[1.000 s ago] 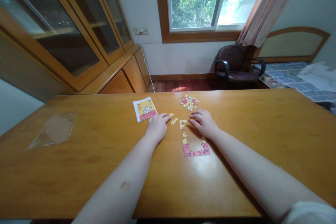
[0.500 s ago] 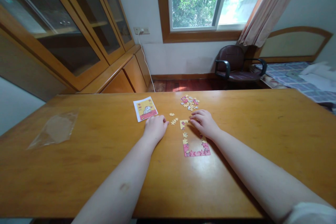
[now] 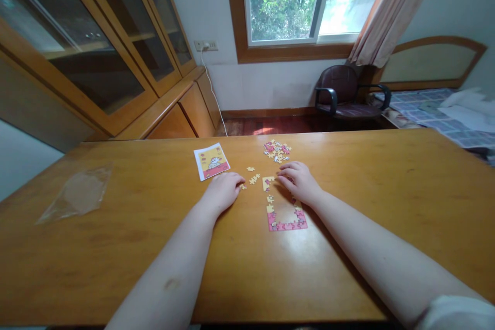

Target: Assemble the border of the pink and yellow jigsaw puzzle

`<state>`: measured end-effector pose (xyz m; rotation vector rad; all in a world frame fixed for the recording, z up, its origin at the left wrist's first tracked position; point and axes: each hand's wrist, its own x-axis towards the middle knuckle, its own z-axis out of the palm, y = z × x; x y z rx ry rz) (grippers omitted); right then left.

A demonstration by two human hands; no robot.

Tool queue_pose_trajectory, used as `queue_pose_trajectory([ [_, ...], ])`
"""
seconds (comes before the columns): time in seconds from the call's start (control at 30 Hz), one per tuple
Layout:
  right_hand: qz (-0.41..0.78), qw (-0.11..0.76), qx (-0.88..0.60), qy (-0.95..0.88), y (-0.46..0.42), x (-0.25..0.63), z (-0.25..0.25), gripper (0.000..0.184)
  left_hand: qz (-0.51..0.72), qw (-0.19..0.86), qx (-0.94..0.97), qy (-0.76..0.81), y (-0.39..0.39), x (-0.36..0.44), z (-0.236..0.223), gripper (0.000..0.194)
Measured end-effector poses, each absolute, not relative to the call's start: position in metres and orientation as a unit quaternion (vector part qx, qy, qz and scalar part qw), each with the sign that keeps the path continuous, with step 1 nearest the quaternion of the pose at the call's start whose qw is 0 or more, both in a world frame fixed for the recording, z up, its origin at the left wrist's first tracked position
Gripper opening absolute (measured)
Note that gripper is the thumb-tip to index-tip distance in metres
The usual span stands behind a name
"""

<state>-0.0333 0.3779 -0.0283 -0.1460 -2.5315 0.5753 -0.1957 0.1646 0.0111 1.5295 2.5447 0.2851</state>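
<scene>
A jigsaw puzzle's partly joined border (image 3: 288, 226), pink at the bottom and yellow higher up, lies on the wooden table. My right hand (image 3: 299, 181) rests over its upper right part, fingers slightly bent and thumb apart; what lies beneath is hidden. To the left, my left hand (image 3: 222, 192) has its fingers curled together at a small yellow puzzle piece (image 3: 243, 186), which peeks out by the fingertips. Several loose yellow pieces (image 3: 254, 179) lie between the hands. Beyond them is a pile of mixed pieces (image 3: 277, 150). A picture card (image 3: 212, 161) shows a white figure on yellow and pink.
A clear plastic bag (image 3: 77, 193) lies flat on the table's left side. Past the far edge of the table (image 3: 348, 247) stand a dark armchair (image 3: 340, 93) and a bed (image 3: 425, 108). Glass-doored cabinets (image 3: 116, 36) line the left wall.
My left hand has shifted slightly left and toward me, and a yellow piece now shows by its fingertips. My right hand stays almost where it was. The whole view has moved a little.
</scene>
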Motion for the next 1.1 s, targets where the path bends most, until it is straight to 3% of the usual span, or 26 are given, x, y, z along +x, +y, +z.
queue_pose_trajectory([
  [0.2,0.217,0.265,-0.054,-0.938,0.378,-0.034,-0.029,0.017,0.078,0.098,0.458,0.880,0.166,-0.195,0.013,0.011],
  [0.47,0.217,0.267,-0.055,-0.937,0.377,-0.034,-0.029,0.017,0.077,0.182,0.444,0.874,0.159,-0.189,0.007,0.009],
  [0.87,0.210,0.266,0.019,-0.941,0.372,-0.033,-0.022,0.012,0.282,0.243,0.432,0.821,0.176,-0.169,0.004,0.010],
  [1.1,0.205,0.235,0.103,-0.945,0.364,-0.031,-0.018,0.010,0.316,0.231,0.491,0.778,0.185,-0.154,0.001,0.009],
])
